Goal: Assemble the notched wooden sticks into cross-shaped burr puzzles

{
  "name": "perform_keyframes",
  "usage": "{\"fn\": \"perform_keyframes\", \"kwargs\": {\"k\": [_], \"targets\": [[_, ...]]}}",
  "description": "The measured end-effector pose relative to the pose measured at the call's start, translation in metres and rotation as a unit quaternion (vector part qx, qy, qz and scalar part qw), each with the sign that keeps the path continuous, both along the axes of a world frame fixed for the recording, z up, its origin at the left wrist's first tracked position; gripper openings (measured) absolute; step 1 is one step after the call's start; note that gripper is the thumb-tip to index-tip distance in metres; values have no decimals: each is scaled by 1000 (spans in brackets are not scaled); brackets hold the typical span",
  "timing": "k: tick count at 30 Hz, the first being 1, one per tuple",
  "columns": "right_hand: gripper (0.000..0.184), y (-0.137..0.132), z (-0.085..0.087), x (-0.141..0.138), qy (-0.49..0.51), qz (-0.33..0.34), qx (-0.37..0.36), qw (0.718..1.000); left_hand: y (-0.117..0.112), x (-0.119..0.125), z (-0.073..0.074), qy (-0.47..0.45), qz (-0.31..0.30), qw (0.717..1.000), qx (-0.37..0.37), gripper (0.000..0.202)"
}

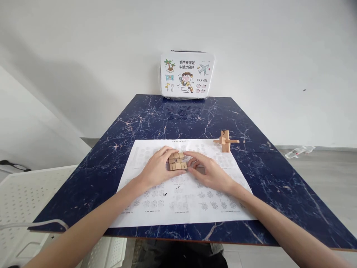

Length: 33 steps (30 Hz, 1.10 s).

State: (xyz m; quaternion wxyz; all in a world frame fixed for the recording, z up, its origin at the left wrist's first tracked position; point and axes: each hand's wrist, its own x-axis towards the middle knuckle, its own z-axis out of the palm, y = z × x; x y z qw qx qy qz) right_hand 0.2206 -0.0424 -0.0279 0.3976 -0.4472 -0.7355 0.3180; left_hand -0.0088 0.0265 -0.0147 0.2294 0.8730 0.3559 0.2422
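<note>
A small wooden block puzzle (177, 161), made of several light wooden pieces, rests on a white printed sheet (181, 201) in the middle of the table. My left hand (156, 168) curls round its left side, fingers closed against the wood. My right hand (208, 172) grips its right side, fingertips pressed on the pieces. Both hands rest on the sheet. A second wooden puzzle (225, 141), an upright cross of interlocked bars with a number written on top, stands apart at the sheet's far right corner.
The table (139, 123) has a dark blue marbled top. A white carton with cartoon prints (186, 75) stands against the wall at the far edge. A white perforated basket (25, 197) sits low on the left. A plastic bottle (299, 151) lies on the floor at right.
</note>
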Motion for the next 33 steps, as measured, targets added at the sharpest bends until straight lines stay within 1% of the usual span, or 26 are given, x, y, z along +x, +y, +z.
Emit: {"fn": "perform_keyframes", "kwargs": {"k": [4,8,12,15,17,20,22,26,29,33], "targets": [[52,0,3,1,0,18,-14,1000,1,-1,2,14,-10,1000,-5,60],[54,-1,5,2,2,23,-24,999,2,-2,3,8,-13,1000,-11,56],[53,-1,4,1,4,9,-28,1000,2,-1,2,3,-2,1000,-9,56],[54,0,2,0,8,5,-32,999,3,-2,-1,9,20,1000,4,56],[53,0,1,0,12,0,-32,999,6,-3,-2,22,48,998,19,56],[51,0,-2,0,14,-8,-38,999,15,-7,-2,60,110,991,41,57],[50,1,-3,0,15,-12,-50,999,22,-12,-1,86,148,984,50,59],[43,1,-4,0,18,-24,-66,997,37,-26,2,130,217,965,75,57],[37,1,-2,-1,22,-36,-70,997,46,-35,5,157,266,948,72,57],[33,1,-1,0,26,-45,-71,996,52,-44,8,174,304,935,62,60]]}}
